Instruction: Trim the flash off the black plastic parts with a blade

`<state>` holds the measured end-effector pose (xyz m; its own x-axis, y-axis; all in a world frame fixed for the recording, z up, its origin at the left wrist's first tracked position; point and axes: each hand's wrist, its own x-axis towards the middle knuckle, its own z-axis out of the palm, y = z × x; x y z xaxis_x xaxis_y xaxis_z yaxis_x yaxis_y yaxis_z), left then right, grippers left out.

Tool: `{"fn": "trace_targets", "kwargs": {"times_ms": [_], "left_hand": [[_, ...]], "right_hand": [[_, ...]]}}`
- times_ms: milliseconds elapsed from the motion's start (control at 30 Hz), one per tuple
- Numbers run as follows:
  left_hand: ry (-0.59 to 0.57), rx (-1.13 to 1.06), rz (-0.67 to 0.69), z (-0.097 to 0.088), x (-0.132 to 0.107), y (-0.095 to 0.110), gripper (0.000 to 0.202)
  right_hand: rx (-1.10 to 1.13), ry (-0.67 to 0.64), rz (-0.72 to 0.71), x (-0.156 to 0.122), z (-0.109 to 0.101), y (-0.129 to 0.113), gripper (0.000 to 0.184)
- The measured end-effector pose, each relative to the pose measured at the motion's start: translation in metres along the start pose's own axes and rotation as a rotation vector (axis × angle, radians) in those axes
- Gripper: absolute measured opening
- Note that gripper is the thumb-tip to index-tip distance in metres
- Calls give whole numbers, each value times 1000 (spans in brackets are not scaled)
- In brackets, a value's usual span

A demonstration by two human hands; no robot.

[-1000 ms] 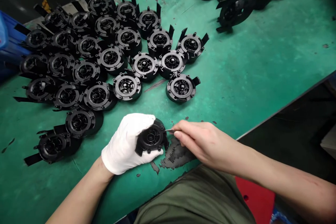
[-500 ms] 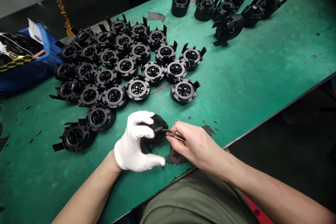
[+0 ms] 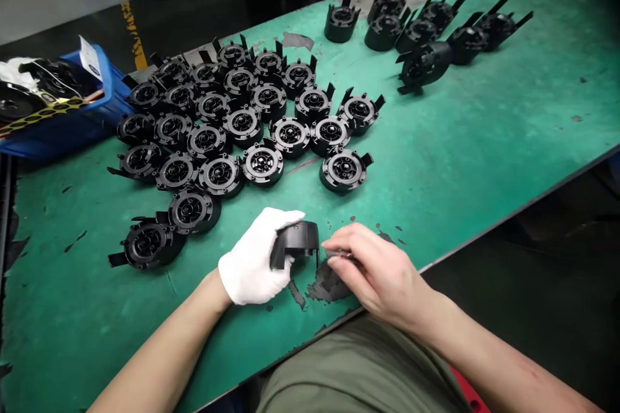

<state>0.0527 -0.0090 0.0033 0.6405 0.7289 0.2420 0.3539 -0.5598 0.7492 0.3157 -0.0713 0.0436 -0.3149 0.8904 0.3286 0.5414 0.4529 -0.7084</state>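
My left hand [image 3: 259, 261], in a white glove, grips a black round plastic housing [image 3: 303, 235] by its left side. The housing is tilted, its smooth outer wall toward me and its prongs pointing down. Just right of it is my bare right hand [image 3: 371, 264], fingers pinched on a thin metal blade [image 3: 339, 253], mostly hidden by the fingers. The blade is close to the prong on the housing's right; whether they touch I cannot tell.
Many similar housings [image 3: 220, 174] stand grouped on the green tabletop [image 3: 436, 174]. More with upright prongs [image 3: 385, 32] stand at the back right, one lying on its side [image 3: 426, 66]. A blue bin [image 3: 72, 129] with black parts sits at left. Dark worn patches mark the table.
The housing in my left hand has been turned, so its outer wall now shows and its prongs point down. My gloved fingers have closed around it. My right hand has drawn slightly away to the right.
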Motion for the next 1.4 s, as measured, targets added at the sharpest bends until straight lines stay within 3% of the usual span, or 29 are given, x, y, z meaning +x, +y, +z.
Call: {"fn": "trace_targets", "kwargs": {"times_ms": [100,200,300,400,600,800,1200,1400], "left_hand": [[-59,10,-34,-2,2,5,57],[-104,11,-66,-2,6,4,50],[-70,66,-78,-2,9,0,46],[-45,144,-54,-6,11,-3,45],[-110,211,21,-13,16,-1,45],[-128,221,39,-14,19,0,43],[-158,215,48,-20,17,-6,52],[-102,271,74,-18,14,-8,64]], "right_hand": [[40,87,127,2,-4,4,18],[16,148,151,4,0,11,17],[-50,128,124,4,7,17,14],[-94,54,90,1,8,19,26],[-155,-89,-31,-1,4,13,48],[-240,-106,-84,0,6,15,35],[-469,-62,-205,5,3,16,35],[-535,-88,-218,4,3,12,42]]}}
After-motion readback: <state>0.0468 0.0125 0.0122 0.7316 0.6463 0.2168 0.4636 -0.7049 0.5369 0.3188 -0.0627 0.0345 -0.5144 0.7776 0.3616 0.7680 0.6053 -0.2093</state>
